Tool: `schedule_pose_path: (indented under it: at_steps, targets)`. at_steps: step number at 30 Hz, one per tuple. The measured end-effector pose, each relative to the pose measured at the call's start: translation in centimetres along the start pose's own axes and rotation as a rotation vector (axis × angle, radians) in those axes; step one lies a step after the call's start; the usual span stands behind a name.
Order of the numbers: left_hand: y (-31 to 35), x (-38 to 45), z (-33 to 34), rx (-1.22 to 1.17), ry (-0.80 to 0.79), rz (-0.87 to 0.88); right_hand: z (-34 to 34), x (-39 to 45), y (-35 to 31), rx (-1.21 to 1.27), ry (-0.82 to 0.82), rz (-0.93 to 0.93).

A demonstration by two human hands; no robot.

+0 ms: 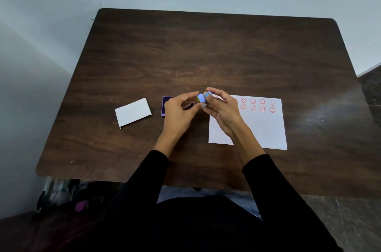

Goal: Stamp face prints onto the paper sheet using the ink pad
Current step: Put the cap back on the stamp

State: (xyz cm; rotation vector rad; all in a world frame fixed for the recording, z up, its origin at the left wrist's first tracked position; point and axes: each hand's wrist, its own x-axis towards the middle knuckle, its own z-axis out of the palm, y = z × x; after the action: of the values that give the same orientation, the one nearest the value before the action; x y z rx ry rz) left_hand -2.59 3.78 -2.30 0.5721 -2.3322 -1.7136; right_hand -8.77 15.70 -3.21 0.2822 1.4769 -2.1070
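A small blue round stamp (200, 98) is held above the table between both hands, its face turned to the left. My right hand (221, 111) pinches it from the right with thumb and fingers. My left hand (179, 111) touches its left side with fingertips. The white paper sheet (261, 126) lies to the right, with two rows of red smiley prints (257, 104) along its top. The purple ink pad box (165, 106) sits behind my left hand, mostly hidden.
A white box lid (133, 112) lies on the dark wooden table (206, 51), left of the ink pad. A pale wall stands beyond the far edge. Bags and a purple object (81, 205) sit on the floor at the lower left.
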Motion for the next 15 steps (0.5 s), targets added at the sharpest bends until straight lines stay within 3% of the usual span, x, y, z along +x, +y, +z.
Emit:
schedule_pose_path:
  at_steps: [7, 15]
  targets:
    - [-0.31, 0.01, 0.12, -0.031, 0.027, -0.005, -0.77, 0.02, -0.29, 0.025, -0.11, 0.033]
    - [0.38, 0.12, -0.04, -0.032, 0.013, -0.03, -0.84, 0.08, -0.51, -0.008, -0.075, 0.042]
